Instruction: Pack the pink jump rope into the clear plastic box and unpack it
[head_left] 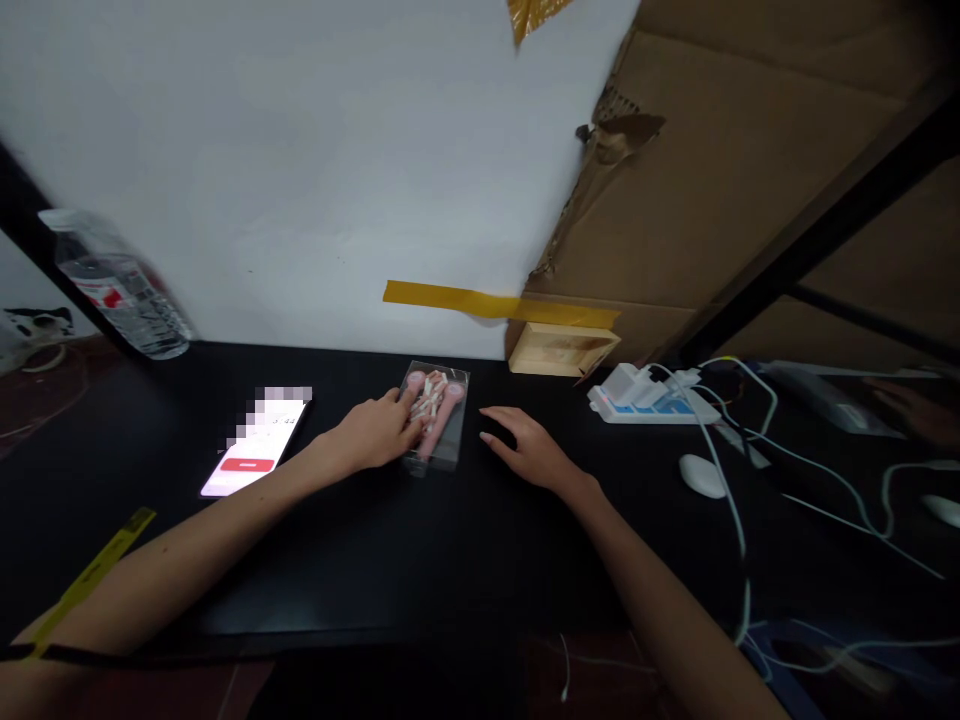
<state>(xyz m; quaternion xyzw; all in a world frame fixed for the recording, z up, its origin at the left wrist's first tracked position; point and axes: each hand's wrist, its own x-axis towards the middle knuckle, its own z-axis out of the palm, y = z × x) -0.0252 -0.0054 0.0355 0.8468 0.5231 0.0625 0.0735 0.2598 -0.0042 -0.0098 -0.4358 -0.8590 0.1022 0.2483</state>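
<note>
A flat clear plastic box point(448, 447) rests on the black table, with pink handles and a pink-and-white cord inside that look like a skipping rope point(433, 405). My left hand point(379, 432) grips its left side, fingers over the top of it; some of the fingertips blend with the contents. Just to the right of the box, my right hand point(529, 447) hovers low or rests on the table, which I cannot tell. Its thumb and fingers are apart and hold nothing. Left of my left hand lies a phone point(259, 450) with a lit screen.
A water bottle point(124, 290) leans at the back left. Against the cardboard point(720, 150) at the back stands a shallow pale box point(562, 348). To the right are a power strip point(652, 400) with plugs, white cables point(739, 520) and a white mouse point(703, 476).
</note>
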